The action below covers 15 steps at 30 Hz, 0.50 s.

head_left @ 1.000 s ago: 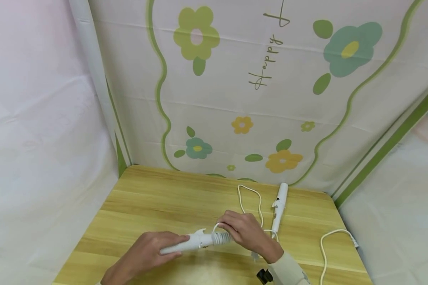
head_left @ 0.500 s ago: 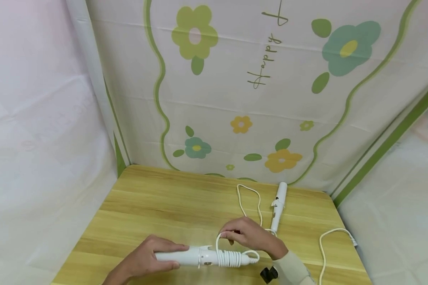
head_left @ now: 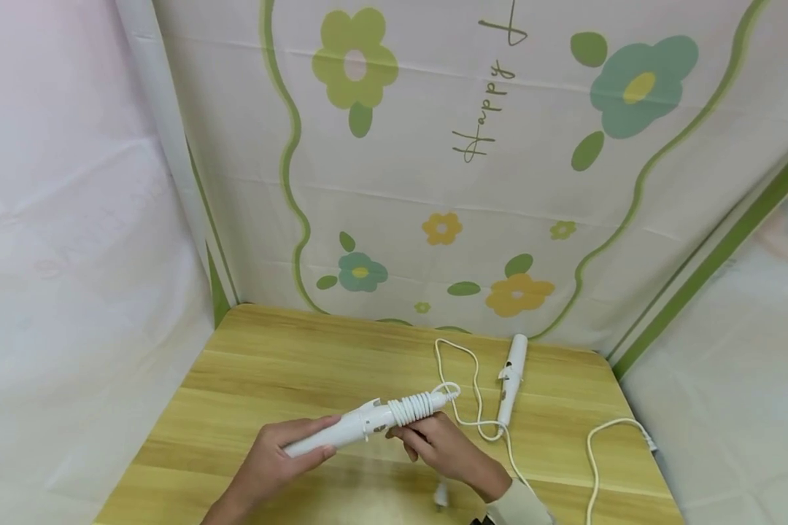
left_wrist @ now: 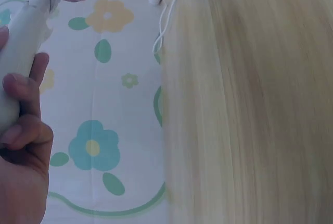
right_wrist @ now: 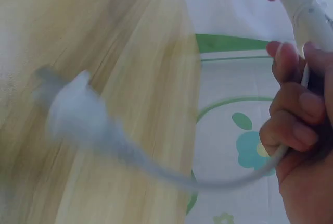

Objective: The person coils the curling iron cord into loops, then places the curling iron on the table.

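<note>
My left hand (head_left: 269,453) grips the thick end of a white curling iron (head_left: 333,434), fingers and thumb wrapped around it. It is held in the air, tilted, with its cord end up and to the right. Several turns of white cord (head_left: 411,409) circle the handle, and a small loop sticks out at its tip. My right hand (head_left: 445,446) is just below the coils. In the right wrist view, its curled fingers (right_wrist: 299,104) pinch the cord close to the iron. From that hand the loose cord end hangs with a blurred white plug (right_wrist: 78,110).
A second white curling iron (head_left: 514,375) lies at the back right of the wooden table (head_left: 269,364), its cord (head_left: 476,379) looping beside it. Another stretch of cord with a plug (head_left: 650,440) lies near the right edge. A flowered cloth wall (head_left: 394,175) stands behind.
My right hand has moved from above the handle to below it, carrying the cord around. The curling iron's cord end has dipped, then swung up. The plug now shows hanging below.
</note>
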{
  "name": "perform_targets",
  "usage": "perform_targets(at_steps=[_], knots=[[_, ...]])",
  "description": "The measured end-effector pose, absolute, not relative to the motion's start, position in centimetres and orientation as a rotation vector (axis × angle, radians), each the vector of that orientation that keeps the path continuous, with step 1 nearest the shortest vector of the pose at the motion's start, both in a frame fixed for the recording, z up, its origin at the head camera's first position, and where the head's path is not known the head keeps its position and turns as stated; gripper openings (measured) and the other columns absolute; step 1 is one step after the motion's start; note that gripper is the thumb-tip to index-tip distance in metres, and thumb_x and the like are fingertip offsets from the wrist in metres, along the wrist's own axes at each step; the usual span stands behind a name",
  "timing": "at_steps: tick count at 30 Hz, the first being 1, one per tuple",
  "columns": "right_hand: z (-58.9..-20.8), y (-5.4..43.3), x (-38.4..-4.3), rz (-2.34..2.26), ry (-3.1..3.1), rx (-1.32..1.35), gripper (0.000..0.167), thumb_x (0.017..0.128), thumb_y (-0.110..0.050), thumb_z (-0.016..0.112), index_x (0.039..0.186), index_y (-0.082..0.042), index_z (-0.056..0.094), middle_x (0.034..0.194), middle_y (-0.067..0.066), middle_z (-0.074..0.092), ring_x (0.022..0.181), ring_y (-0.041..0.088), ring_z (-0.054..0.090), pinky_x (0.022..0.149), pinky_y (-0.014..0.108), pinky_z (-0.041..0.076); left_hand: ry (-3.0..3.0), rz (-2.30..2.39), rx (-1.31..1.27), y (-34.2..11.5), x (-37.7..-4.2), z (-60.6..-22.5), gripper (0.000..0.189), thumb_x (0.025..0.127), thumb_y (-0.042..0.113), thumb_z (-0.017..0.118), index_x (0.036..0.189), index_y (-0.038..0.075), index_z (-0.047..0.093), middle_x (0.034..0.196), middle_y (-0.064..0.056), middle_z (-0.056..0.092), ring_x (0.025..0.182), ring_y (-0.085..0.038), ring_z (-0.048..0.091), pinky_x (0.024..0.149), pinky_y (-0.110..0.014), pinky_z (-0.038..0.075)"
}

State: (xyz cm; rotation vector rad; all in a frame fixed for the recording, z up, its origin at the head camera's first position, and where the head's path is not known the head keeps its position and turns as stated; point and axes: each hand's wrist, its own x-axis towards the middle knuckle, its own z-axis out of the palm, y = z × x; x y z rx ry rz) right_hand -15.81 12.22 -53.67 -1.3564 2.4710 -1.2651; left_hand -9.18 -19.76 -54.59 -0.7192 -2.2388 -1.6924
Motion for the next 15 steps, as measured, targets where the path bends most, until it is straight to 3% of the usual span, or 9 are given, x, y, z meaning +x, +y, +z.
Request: perform_targets(at_steps=[6,15], knots=[[-53.89,11.90,-15.40,-1.185,2.667,-1.392,0.024,0.112,-0.008,0.059,0.100,-0.015,0.079,0.061,-0.011,0.058,0.060,-0.019,0.039,0.057,0.006,0.041,-2.160,-1.386,-0.800,-19.04,-9.48,-54.63,0.052,0.082,0.002,0.093,0.132,0.011,0.080,0.118,-0.009,0.083,0.101,-0.016,0.081,0.083,-0.018,0.060],[-53.32,12.23,-15.18,-1.069,2.725,-1.362,0.021,0.112,-0.016,0.063,0.094,-0.019,0.072,0.060,-0.015,0.044,0.057,-0.016,0.024,0.050,0.007,0.028,-2.201,-1.083,-0.681,-19.45,-9.75,-54.63,0.058,0.079,0.009,0.096,0.134,0.016,0.079,0.117,-0.003,0.084,0.093,-0.014,0.080,0.084,-0.015,0.060]])
